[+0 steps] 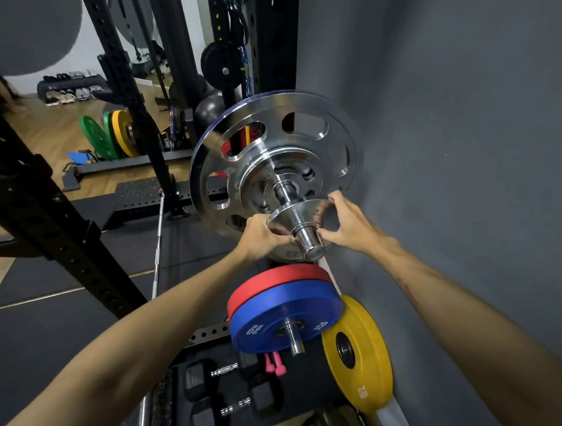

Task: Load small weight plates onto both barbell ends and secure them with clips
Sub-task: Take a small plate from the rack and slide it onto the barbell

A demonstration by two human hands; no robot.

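The barbell sleeve (309, 242) points toward me at centre frame, its chrome end sticking out. A large chrome plate (320, 108) with oval cut-outs sits far back on it, with a smaller chrome plate (255, 169) against its face. A small chrome plate (302, 210) is threaded on the sleeve near the end, apart from the others. My left hand (263, 237) grips its left rim and my right hand (348, 224) grips its right rim, thumbs near the sleeve. No clip shows in view.
A grey wall (463, 140) runs close on the right. Below the sleeve, red (276, 280) and blue (277, 312) plates hang on a storage peg, with a yellow plate (360, 354) leaning on the wall. Dumbbells (229, 389) lie on the floor. Black rack uprights (68, 228) stand to the left.
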